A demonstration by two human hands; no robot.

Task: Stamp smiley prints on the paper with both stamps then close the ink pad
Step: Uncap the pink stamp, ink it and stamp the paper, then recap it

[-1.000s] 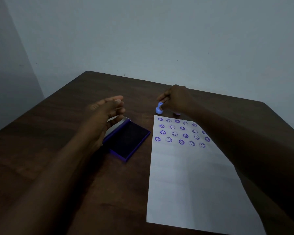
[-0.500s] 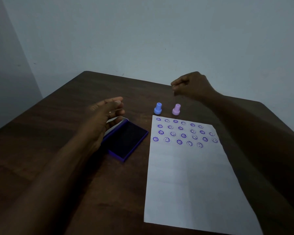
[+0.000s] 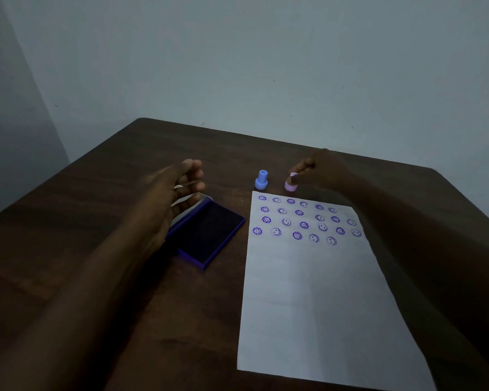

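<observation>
A white paper (image 3: pixel 316 300) lies on the dark wooden table (image 3: pixel 124 170), with several rows of purple smiley prints across its far end. Just beyond the paper's far edge stand a blue stamp (image 3: pixel 261 180) and a pink stamp (image 3: pixel 290 184), both upright. My right hand (image 3: pixel 321 172) pinches the top of the pink stamp, which still rests on the table. The purple ink pad (image 3: pixel 209 235) lies open left of the paper, its lid partly hidden behind my left hand (image 3: pixel 178 187). That hand hovers above the pad's lid with fingers curled apart, holding nothing.
The table's far edge meets a plain grey wall (image 3: pixel 266 66). Bare wood (image 3: pixel 68 221) shows left of the ink pad and beyond the stamps.
My right hand set the blue stamp down, lifted away, then came back down onto the pink stamp. My left hand has hardly moved.
</observation>
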